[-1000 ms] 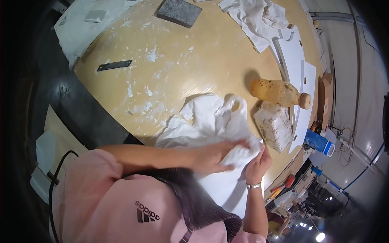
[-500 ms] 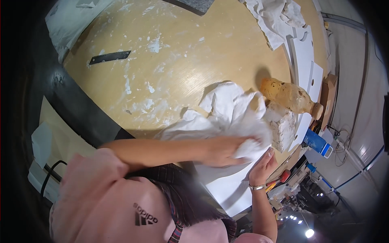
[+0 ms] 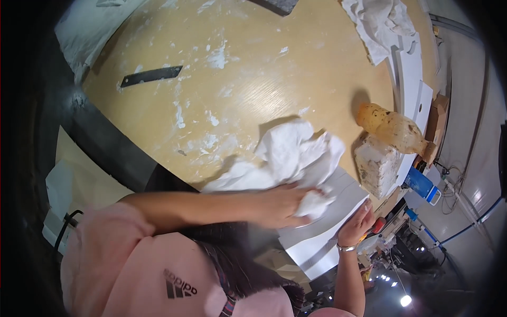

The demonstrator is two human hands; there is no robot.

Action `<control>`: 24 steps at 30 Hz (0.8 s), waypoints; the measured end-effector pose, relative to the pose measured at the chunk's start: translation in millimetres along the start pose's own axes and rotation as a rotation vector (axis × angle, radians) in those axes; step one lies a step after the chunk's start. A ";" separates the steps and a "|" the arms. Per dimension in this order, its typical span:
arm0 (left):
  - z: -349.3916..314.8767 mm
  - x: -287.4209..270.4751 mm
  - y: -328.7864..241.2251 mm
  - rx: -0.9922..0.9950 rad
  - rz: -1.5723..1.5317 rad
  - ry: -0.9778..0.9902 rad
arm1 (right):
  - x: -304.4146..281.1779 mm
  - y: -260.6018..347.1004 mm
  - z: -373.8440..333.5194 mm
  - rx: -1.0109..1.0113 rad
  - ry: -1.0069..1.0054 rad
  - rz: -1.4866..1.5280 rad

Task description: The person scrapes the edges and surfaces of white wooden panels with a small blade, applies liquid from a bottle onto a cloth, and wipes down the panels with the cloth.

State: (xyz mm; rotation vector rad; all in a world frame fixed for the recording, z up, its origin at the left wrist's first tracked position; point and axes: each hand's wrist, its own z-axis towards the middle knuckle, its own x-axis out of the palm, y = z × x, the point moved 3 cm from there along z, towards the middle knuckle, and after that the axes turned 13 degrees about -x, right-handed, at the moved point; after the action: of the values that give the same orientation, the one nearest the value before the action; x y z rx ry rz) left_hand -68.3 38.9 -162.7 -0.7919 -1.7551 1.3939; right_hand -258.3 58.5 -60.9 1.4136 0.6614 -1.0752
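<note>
My left hand [image 3: 288,207], closed and slightly blurred, grips a bunched white cloth [image 3: 296,150]. A wad of it shows past the fingertips, against a white panel [image 3: 311,256]; the rest lies crumpled on the table beyond. This flat, smooth panel reaches over the table's near edge, with greyish shading on its upper part. At its right edge is my right hand [image 3: 356,224], a metal band on the wrist. Its fingers are together, holding that edge; the thumb's far side is hidden.
A stained yellowish plastic bottle [image 3: 393,129] lies on a speckled white block [image 3: 377,166] to the right. White cut panels [image 3: 409,79] and another cloth [image 3: 377,26] sit at the far right. A dark flat strip [image 3: 152,76] rests on the paint-marked table [image 3: 253,68].
The cloth in my left hand has shifted down and left over the panel, baring more of its greyish upper part. The panel and my right hand appear slightly farther right as the view shifts.
</note>
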 end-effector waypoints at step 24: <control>-50.2 -7.2 -29.4 0.087 -0.110 -0.110 | 3.5 -1.9 -3.2 0.000 -0.002 0.024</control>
State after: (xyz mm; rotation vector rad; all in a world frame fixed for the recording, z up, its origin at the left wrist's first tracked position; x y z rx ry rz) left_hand -22.4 52.4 -128.7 -0.5729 -1.7796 1.4528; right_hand -257.9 61.3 -65.1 1.4167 0.6412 -1.0573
